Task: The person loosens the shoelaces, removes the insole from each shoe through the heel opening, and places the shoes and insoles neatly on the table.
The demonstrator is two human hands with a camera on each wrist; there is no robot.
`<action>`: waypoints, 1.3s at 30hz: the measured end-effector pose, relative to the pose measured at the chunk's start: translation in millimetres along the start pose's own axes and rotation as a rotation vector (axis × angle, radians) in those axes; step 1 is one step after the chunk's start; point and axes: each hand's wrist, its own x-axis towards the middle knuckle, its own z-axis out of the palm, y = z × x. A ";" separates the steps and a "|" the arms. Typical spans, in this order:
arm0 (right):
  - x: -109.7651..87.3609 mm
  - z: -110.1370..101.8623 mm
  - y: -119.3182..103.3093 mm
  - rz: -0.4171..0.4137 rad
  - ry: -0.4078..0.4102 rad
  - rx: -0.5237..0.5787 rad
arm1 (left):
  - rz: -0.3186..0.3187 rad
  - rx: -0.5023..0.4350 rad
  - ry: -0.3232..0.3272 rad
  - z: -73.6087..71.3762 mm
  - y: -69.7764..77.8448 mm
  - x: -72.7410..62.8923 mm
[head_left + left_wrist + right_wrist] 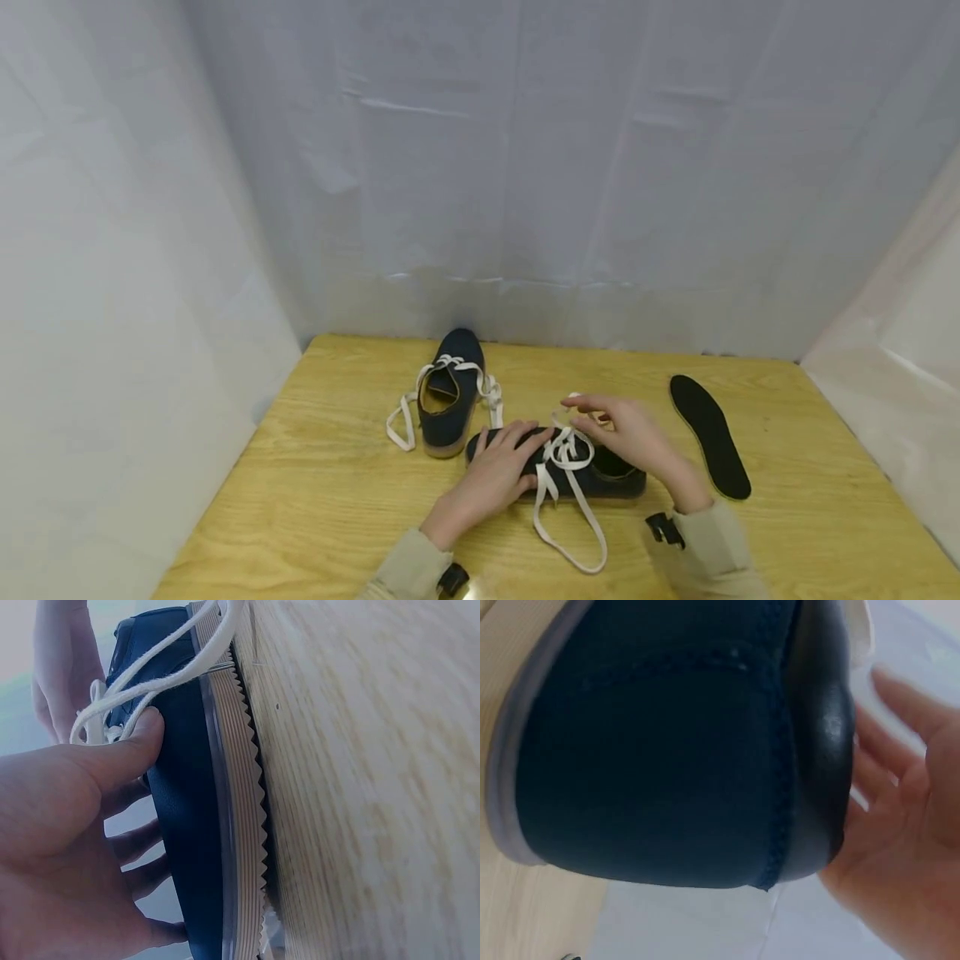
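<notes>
A dark navy shoe (621, 486) with white laces lies sideways on the table, toe to the left. Across its toe and front spreads my left hand (491, 475), with the thumb (139, 742) at the near side and the fingers over the top, holding it. The white shoelace (596, 533) is loosely looped over the tongue and hangs onto the table in front. My right hand (630, 429) hovers above the shoe's opening beside the laces, its fingers loosely extended. The heel (652, 772) fills much of the right wrist view; I see no lace between the fingers there.
A matching navy shoe (447, 429), its laces loose on both sides, stands behind to the left, toe away. A black insole (712, 437) lies on the wooden table (300, 500) at the right. White sheeting (480, 208) encloses the back and sides.
</notes>
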 end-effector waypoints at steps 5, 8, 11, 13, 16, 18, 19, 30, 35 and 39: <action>1.4 5.3 -1.6 -0.069 -0.102 0.042 | -0.007 0.027 0.001 -0.2 0.5 0.5; 4.2 8.8 -3.2 -0.055 -0.035 0.001 | -0.005 0.026 0.009 -0.8 0.7 0.1; 8.2 9.9 -4.4 -0.004 0.109 -0.040 | 0.003 0.000 0.010 -1.6 0.8 -0.1; 11.3 8.5 -5.1 0.045 0.213 -0.030 | 0.007 -0.007 0.011 -1.7 0.7 0.0; 16.0 3.5 -4.4 0.110 0.338 0.026 | 0.008 -0.013 0.011 -1.4 0.5 0.4; 18.9 -0.1 -3.0 0.140 0.399 0.076 | 0.010 -0.011 0.015 -0.8 0.3 0.9; 20.0 -1.7 -2.1 0.150 0.418 0.104 | 0.009 -0.012 0.015 -0.6 0.2 1.0; 13.2 -4.5 7.1 0.107 0.191 -0.003 | 0.006 -0.010 0.014 0.9 -1.3 1.5; 8.5 -2.4 5.2 0.085 0.245 -0.034 | 0.004 -0.018 0.019 0.8 -0.5 2.2; 6.4 -4.3 -1.0 -0.017 0.268 -0.096 | 0.008 -0.007 0.024 0.5 -0.8 2.9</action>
